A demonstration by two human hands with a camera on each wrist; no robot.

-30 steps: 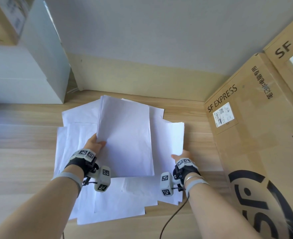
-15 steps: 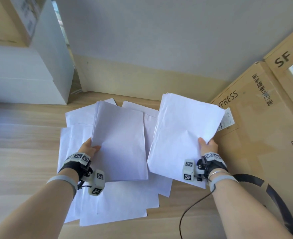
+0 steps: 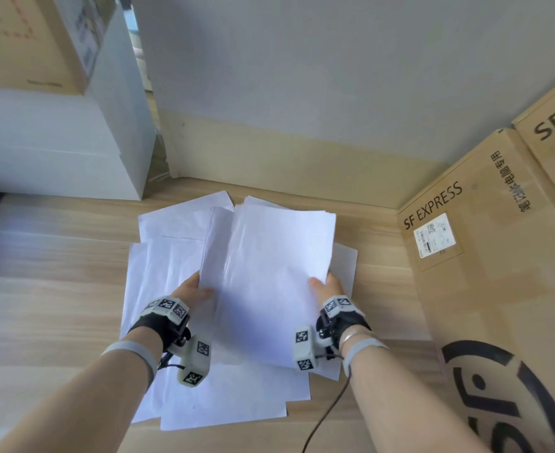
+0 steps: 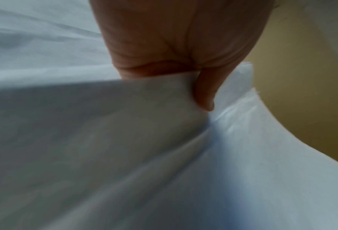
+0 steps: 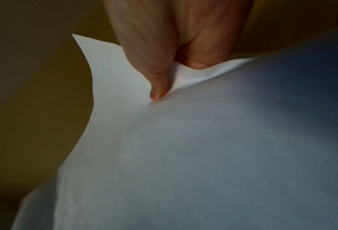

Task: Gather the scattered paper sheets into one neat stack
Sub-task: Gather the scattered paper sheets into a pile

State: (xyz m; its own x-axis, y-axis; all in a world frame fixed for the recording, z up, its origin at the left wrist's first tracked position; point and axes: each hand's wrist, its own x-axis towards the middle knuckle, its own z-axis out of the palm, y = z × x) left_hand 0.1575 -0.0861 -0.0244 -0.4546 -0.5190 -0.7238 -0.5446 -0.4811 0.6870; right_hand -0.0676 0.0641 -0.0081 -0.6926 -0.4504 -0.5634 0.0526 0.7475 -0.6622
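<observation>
Two bundles of white paper overlap above the floor in the head view. My left hand [image 3: 195, 289] pinches the left bundle [image 3: 215, 243] at its near left edge, thumb on top. My right hand [image 3: 327, 284] pinches the right bundle [image 3: 276, 276], which lies over the left one. In the left wrist view my left hand [image 4: 199, 99] has its thumb pressed onto the sheets [image 4: 124, 155]. The right wrist view shows my right hand [image 5: 164, 87] pinching a paper edge [image 5: 183, 155]. More loose sheets [image 3: 230, 400] lie scattered on the wooden floor underneath.
A large SF Express cardboard box [image 3: 498, 289] stands close on the right. White boxes [image 3: 57, 148] are stacked at the left, with a cardboard box [image 3: 24, 40] on top. A wall and skirting board [image 3: 286, 165] close the back. Bare wooden floor [image 3: 47, 289] lies to the left.
My right hand lifted a bundle from the right side, then carried it left until it overlaps the bundle in my left hand. The left hand stayed nearly in place.
</observation>
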